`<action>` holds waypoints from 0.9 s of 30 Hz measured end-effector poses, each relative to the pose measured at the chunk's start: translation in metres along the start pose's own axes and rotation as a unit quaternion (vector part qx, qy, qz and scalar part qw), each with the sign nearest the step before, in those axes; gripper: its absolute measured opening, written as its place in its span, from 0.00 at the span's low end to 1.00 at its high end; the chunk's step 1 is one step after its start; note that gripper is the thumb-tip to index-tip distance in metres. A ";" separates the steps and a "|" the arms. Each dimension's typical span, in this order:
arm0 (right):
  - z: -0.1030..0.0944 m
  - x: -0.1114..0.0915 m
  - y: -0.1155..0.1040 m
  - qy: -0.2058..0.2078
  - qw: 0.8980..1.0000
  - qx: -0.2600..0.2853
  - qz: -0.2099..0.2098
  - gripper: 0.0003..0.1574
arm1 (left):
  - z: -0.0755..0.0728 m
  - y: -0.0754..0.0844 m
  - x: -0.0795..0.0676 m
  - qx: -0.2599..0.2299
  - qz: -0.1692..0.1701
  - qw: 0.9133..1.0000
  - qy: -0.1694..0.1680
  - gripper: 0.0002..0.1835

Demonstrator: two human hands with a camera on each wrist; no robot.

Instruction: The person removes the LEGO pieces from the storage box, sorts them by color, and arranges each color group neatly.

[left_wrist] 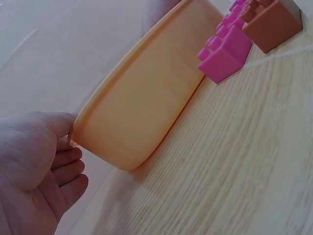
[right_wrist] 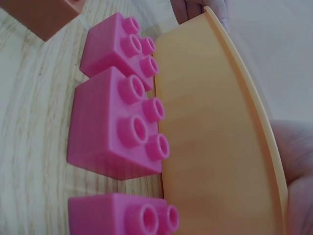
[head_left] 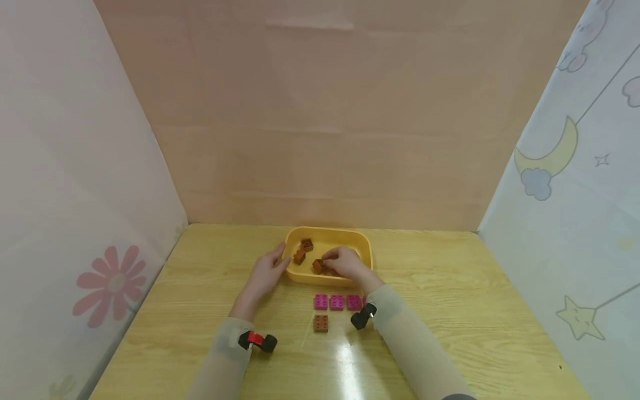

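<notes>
A yellow plastic tray (head_left: 367, 250) stands at the back of the table, holding several brown toy bricks (head_left: 299, 256). At its left end, my left hand (head_left: 265, 273) pinches the rim, thumb over the edge and fingers outside, as the left wrist view shows. My right hand (head_left: 346, 263) reaches in over the front wall and pinches a brown brick (head_left: 317, 266) near the tray's front. In the right wrist view, the tray wall hides that hand's fingertips.
In front of the tray lies a row of pink bricks (head_left: 337, 302), its right end partly hidden by my right wrist. A single brown brick (head_left: 321, 323) sits before the row's left end. Both wrists carry black straps with small cameras.
</notes>
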State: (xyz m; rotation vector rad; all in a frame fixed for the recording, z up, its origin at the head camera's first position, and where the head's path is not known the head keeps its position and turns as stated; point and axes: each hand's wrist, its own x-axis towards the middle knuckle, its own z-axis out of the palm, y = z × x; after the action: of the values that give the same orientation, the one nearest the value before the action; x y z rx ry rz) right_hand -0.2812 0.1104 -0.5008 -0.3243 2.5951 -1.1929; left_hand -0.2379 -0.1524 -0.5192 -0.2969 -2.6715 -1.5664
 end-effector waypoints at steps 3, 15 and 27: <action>0.002 0.000 0.001 0.003 1.000 0.016 0.007 0.13 | 0.001 -0.001 0.000 -0.001 -0.002 1.000 -0.003 0.33; 0.001 -0.001 -0.002 0.014 0.999 0.036 0.020 0.17 | -0.001 -0.001 0.000 -0.005 -0.012 1.000 -0.004 0.34; 0.002 -0.003 -0.004 0.024 0.997 0.068 0.017 0.23 | -0.001 -0.003 0.000 0.000 -0.009 1.000 -0.004 0.34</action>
State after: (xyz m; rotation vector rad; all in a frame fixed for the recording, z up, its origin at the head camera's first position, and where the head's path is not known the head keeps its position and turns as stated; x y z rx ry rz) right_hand -0.2770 0.1070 -0.4984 -0.2265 2.5319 -1.3732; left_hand -0.2384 -0.1548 -0.5208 -0.2788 -2.6877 -1.5731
